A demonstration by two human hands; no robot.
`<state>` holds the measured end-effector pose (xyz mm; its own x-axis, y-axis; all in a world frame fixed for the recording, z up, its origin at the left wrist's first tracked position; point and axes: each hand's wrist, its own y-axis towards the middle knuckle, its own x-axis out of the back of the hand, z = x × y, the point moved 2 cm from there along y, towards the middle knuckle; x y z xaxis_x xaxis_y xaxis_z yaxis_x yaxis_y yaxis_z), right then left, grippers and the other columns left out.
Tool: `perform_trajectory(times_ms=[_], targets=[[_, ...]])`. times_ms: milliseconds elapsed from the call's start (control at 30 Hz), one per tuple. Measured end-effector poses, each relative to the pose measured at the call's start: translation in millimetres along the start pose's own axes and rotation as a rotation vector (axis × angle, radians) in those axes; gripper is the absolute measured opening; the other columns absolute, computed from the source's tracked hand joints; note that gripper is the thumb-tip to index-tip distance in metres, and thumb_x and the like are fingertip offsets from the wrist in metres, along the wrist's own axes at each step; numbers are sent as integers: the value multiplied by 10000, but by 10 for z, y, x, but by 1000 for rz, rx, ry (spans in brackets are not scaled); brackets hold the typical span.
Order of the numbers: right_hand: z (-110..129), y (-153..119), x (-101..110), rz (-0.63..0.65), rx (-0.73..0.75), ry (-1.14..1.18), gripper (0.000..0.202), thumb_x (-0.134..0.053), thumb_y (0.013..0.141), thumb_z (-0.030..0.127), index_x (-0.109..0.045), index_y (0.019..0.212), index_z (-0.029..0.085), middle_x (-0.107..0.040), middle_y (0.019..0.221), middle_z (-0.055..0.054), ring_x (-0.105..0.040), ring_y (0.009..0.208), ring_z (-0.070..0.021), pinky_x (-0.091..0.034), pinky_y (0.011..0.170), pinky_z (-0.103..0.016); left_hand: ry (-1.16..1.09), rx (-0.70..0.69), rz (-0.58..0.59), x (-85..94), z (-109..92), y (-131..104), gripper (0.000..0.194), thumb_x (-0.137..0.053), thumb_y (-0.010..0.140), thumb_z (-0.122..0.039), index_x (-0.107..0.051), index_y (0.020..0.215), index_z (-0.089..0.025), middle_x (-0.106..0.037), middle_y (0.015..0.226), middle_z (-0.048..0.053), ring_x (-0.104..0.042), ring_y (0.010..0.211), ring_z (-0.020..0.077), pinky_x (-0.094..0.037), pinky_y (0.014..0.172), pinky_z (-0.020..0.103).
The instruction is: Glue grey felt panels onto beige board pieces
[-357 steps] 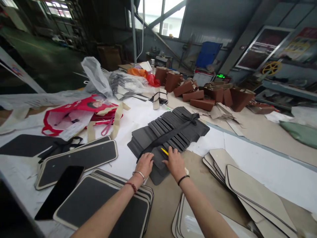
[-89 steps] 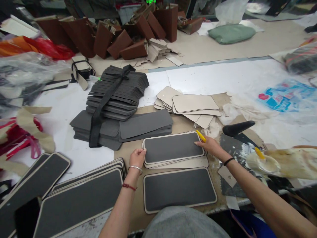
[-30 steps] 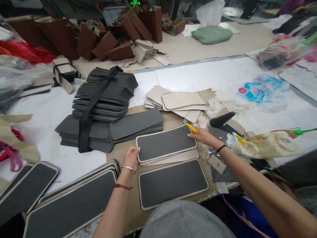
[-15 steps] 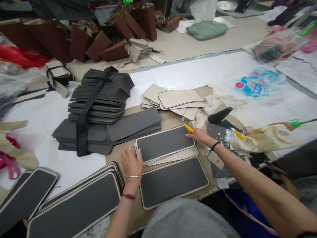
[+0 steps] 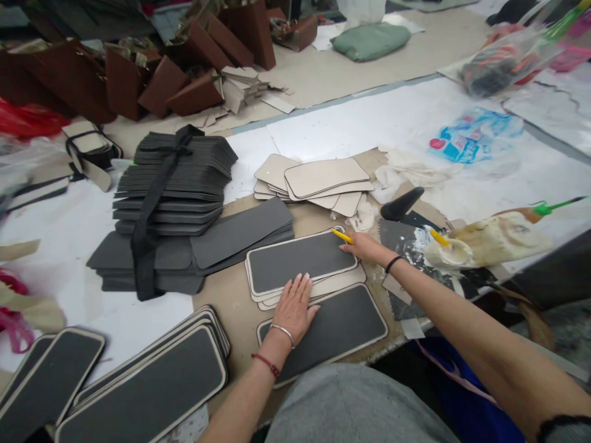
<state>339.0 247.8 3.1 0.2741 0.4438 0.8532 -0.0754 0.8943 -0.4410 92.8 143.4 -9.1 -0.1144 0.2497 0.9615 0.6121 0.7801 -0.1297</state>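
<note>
My left hand [image 5: 295, 304] lies flat, fingers together and stretched out, across the near edge of a dark grey panel with a pale border [image 5: 300, 261]. That panel tops a small stack of pale rounded pieces. Under the left palm and wrist is a second dark grey panel [image 5: 339, 323], closer to my body. At the far right corner of the stack, my right hand [image 5: 362, 247] grips a slim yellow tool [image 5: 341, 236], its exact kind unclear, with fingertips by the panel's edge.
Dark grey strips [image 5: 173, 175] tied with a black band stand behind on the left. Pale rounded pieces [image 5: 327, 178] lie beyond the stack. Bordered panels [image 5: 152, 384] pile at front left. On the right are a white-smeared container [image 5: 496, 240] and a black-handled tool [image 5: 401, 204].
My left hand has moved from the panel's left end rightward onto its near edge. The right hand stays at the far right corner with the yellow tool. The view has shifted slightly.
</note>
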Motion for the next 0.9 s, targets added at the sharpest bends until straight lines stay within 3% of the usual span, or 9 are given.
perform_trajectory(times_ms=[367, 500, 600, 700, 800, 900], targets=[[20, -1, 11, 2, 15, 4, 335, -515, 796, 362, -555, 1068, 171, -653, 912, -89, -601, 846, -217, -398, 705, -250, -7, 199, -113, 62, 341, -389, 439, -392, 857, -325, -469, 1254, -154, -455, 1334, 97, -305, 1291, 276, -301, 1031, 487], [22, -2, 19, 4, 14, 14, 311, -515, 797, 354, -559, 1045, 171, -650, 898, -85, -600, 828, -209, -395, 695, -243, -73, 324, -259, 111, 592, -583, 357, -405, 842, -306, -572, 1112, -143, -515, 1266, 154, -382, 1245, 292, -314, 1006, 508], [5, 2, 13, 11, 10, 43, 309, -509, 798, 357, -552, 1037, 166, -646, 879, -83, -598, 802, -202, -390, 669, -240, -196, 461, -464, 195, 778, -629, 279, -391, 835, -290, -605, 916, -131, -596, 1122, 188, -515, 1111, 265, -395, 941, 451], [-15, -4, 21, 6, 26, 71, 305, -499, 800, 353, -548, 1028, 156, -643, 883, -90, -592, 791, -201, -389, 665, -244, -353, 683, -603, 294, 931, -580, 198, -435, 793, -334, -551, 741, -183, -650, 902, 133, -604, 892, 236, -470, 804, 402], [-20, -27, 68, -6, 55, 95, 291, -478, 810, 350, -543, 1015, 154, -638, 903, -87, -589, 801, -192, -393, 683, -241, -539, 910, -617, 367, 1037, -497, 192, -494, 739, -389, -488, 667, -210, -640, 697, 60, -619, 693, 213, -481, 702, 373], [18, -83, 169, -38, 73, 107, 296, -467, 812, 366, -537, 1018, 165, -632, 901, -74, -589, 809, -194, -399, 697, -249, -784, 994, -607, 392, 1097, -427, 257, -457, 757, -441, -464, 639, -213, -612, 606, 25, -608, 572, 180, -482, 602, 320]])
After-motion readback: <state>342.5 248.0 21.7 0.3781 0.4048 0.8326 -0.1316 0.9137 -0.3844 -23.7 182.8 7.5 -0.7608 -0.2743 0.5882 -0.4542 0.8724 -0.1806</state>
